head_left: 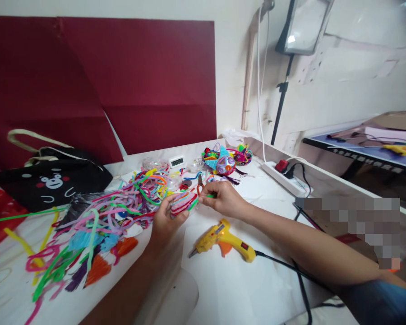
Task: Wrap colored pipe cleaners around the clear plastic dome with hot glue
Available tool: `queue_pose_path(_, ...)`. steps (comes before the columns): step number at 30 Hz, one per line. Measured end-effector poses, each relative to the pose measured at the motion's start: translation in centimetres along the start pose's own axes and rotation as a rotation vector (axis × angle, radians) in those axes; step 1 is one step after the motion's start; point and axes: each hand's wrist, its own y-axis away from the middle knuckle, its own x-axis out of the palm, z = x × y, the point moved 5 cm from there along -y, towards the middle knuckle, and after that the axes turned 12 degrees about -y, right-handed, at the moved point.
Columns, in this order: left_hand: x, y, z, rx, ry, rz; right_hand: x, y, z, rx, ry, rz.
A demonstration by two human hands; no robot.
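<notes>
Here, left hand (165,217) gripping striped ball (182,204), right hand (226,198) pinching strand (210,196) — bag (56,180), contents hidden

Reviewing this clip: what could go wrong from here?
The yellow glue gun lies with its nozzle toward the left forearm; if hot, it might burn an arm drifting close. Its black cord runs close to the right forearm, so a snag could drag the gun. Loose fuzzy strands beside the left hand might catch on the striped piece it holds.

White paper (230,289) nearside of the glue gun (229,237) leaves passage; pipe cleaners (112,222) crowd the left hand (164,223).
</notes>
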Motion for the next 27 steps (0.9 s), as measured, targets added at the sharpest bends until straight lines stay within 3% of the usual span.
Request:
queue_pose_path(14, 0.0, 0.2, 0.3, 0.0, 0.064, 0.066, 0.4, -0.4, -2.0, 0.334, -0.543, -0.008)
queue_pose_path(27, 0.1, 0.4, 0.2, -0.001, 0.112, 0.105, -0.1, 0.1, -1.1, 0.486, -0.586, -0.036)
